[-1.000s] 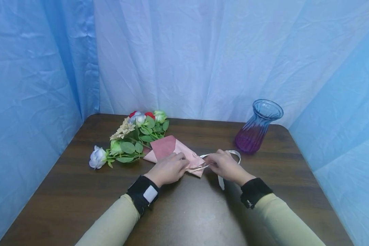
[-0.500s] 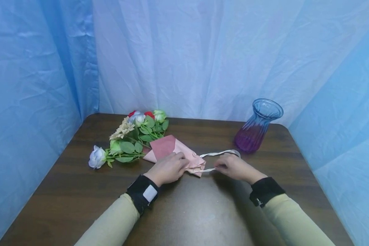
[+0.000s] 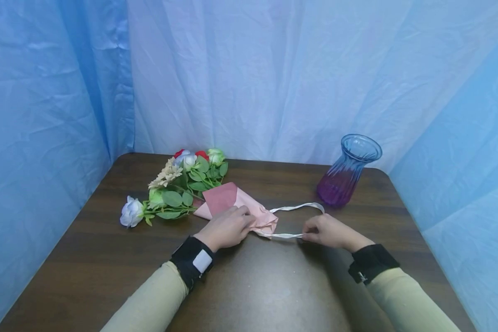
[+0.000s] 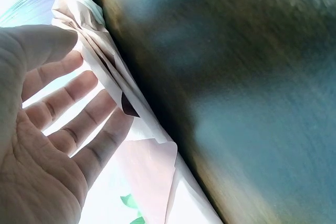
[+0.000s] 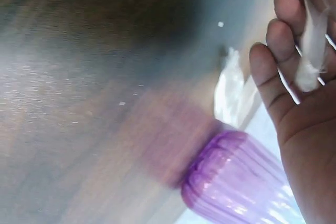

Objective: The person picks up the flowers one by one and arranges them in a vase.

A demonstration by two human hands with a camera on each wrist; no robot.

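A bouquet of artificial flowers (image 3: 166, 174) lies on the table, its stem end wrapped in pink paper (image 3: 220, 198). My left hand (image 3: 228, 227) holds the wrapping near its gathered end. In the left wrist view, the fingers (image 4: 65, 135) and thumb meet the folded paper (image 4: 105, 51). A white ribbon (image 3: 288, 236) runs from the gathered end to my right hand (image 3: 328, 230), which pinches it. Its other strand arches behind, towards the vase, and ends behind that hand. In the right wrist view, a ribbon length (image 5: 315, 40) crosses the fingers.
A glass vase (image 3: 344, 175), blue above and purple below, stands upright at the back right, behind my right hand. The brown table (image 3: 253, 295) has blue curtains (image 3: 249, 83) behind it and at both sides. One loose flower head (image 3: 131, 212) points left.
My right hand has moved to the right and slightly towards me, drawing the ribbon out into a longer, straighter strand. The left hand, bouquet and vase have stayed in place.
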